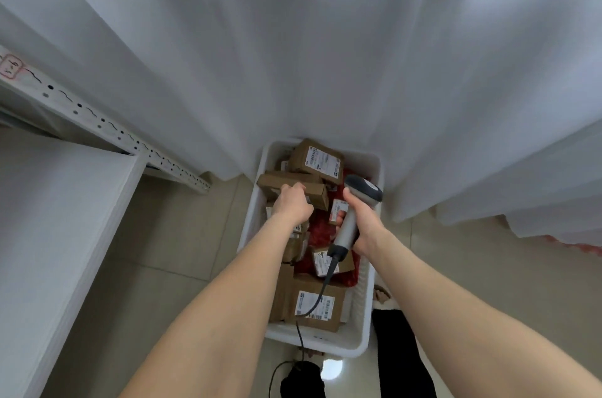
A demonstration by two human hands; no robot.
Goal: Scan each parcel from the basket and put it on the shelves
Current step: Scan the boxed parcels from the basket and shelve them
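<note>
White shelves (49, 218) stand left of the white basket (363, 306) on the floor. It is piled with brown cardboard parcels (317, 159) bearing white barcode labels. The left grip (293, 205) curls round a long, plain brown parcel (308, 190) at the far end. The right grip (361, 218) clasps a grey scanner (350, 225) above the basket.

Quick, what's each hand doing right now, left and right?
Left hand: grip closed on a long brown parcel in the basket.
Right hand: grip closed round the scanner, at its handle.
</note>
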